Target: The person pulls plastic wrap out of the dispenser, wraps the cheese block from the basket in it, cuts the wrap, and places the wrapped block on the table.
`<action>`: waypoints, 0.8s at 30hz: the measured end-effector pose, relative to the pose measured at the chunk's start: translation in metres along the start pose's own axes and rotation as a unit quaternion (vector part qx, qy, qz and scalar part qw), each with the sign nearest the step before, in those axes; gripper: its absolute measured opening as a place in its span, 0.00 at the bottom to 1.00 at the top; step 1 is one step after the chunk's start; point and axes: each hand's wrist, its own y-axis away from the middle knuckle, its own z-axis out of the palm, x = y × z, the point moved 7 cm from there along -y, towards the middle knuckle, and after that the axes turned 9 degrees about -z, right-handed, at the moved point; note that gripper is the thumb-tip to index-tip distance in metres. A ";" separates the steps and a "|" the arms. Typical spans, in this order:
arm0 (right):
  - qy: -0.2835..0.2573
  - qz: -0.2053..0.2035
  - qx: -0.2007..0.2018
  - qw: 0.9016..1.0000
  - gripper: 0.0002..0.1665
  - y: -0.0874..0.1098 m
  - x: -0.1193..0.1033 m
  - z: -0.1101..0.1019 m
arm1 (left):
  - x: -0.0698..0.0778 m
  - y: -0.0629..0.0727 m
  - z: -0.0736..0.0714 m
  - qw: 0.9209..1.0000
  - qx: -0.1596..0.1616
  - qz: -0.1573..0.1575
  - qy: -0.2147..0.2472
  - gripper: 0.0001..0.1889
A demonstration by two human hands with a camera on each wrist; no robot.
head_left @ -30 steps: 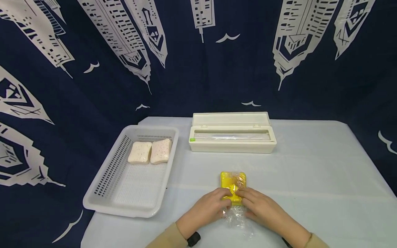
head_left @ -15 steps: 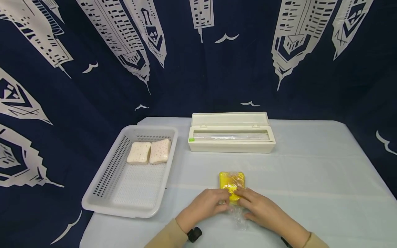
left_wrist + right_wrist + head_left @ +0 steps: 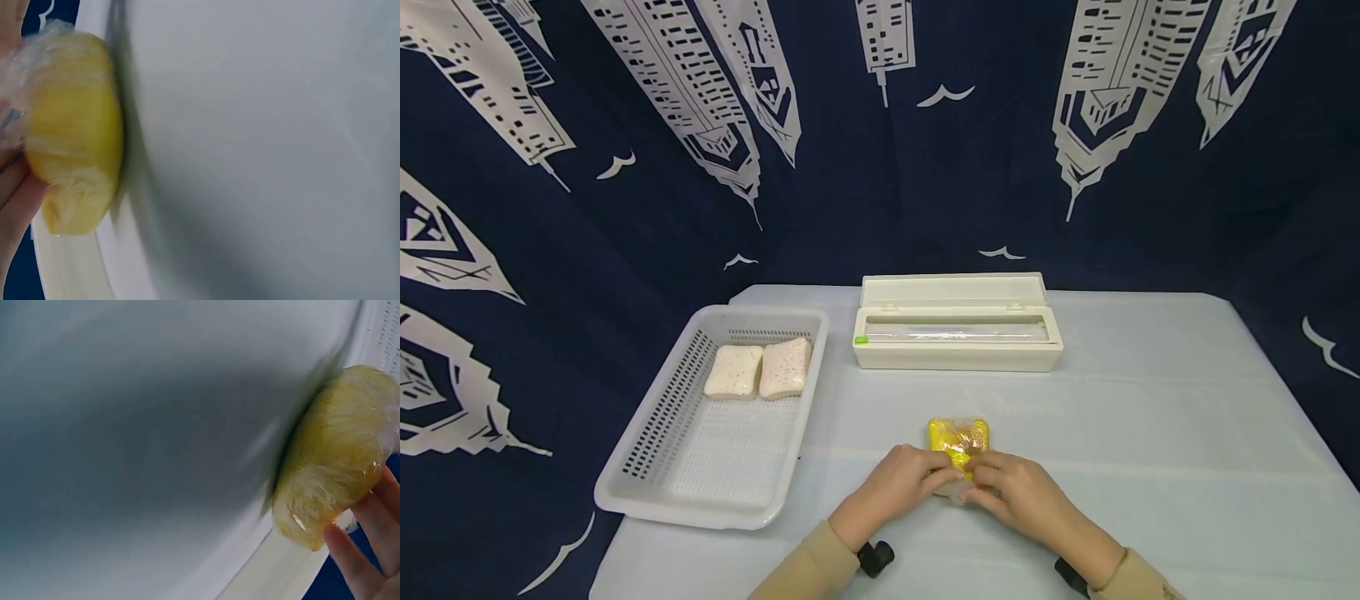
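A yellow bar of soap (image 3: 957, 435) wrapped in clear plastic wrap lies on the table in front of both hands. Its near end carries a loose flap of plastic wrap (image 3: 953, 488). My left hand (image 3: 904, 477) pinches this flap from the left, its fingers against the bar. From the right, my right hand (image 3: 1013, 490) pinches the same flap, thumb and fingers close to the left hand's. In the left wrist view the wrapped bar of soap (image 3: 81, 125) shows its side, with bunched wrap by the fingers. The right wrist view shows wrinkled film over the bar of soap (image 3: 337, 444).
A white perforated basket (image 3: 700, 500) stands at left, holding two pale speckled bars of soap (image 3: 733, 372). Behind the wrapped bar is a cream plastic wrap dispenser (image 3: 958, 358), lid up, with a roll inside. A dark patterned cloth (image 3: 865, 208) hangs behind the table.
The loose wrap that trailed on the table toward me is now lifted and gathered up against the bar's near end. Both hands have drawn closer together around it.
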 end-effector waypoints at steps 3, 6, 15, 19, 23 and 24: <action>-0.005 0.054 0.021 0.998 0.09 -0.001 0.007 0.001 | -0.005 -0.003 -0.001 0.999 0.036 -0.033 0.022 0.13; -0.008 0.104 0.043 0.994 0.13 0.000 0.014 0.003 | -0.010 -0.005 -0.001 0.995 0.064 -0.065 0.041 0.11; 0.000 0.184 0.056 0.981 0.15 -0.001 0.024 0.007 | -0.019 -0.005 0.005 0.985 0.034 -0.122 0.116 0.20; -0.022 0.237 0.042 0.970 0.16 -0.002 0.030 0.011 | -0.017 -0.006 0.006 0.988 0.057 -0.121 0.071 0.25; -0.059 0.300 0.035 0.951 0.15 0.000 0.037 0.015 | -0.019 -0.005 0.007 0.980 0.096 -0.145 0.092 0.22; -0.071 0.316 0.035 0.945 0.15 0.001 0.038 0.016 | -0.021 -0.005 0.008 0.976 0.104 -0.156 0.113 0.21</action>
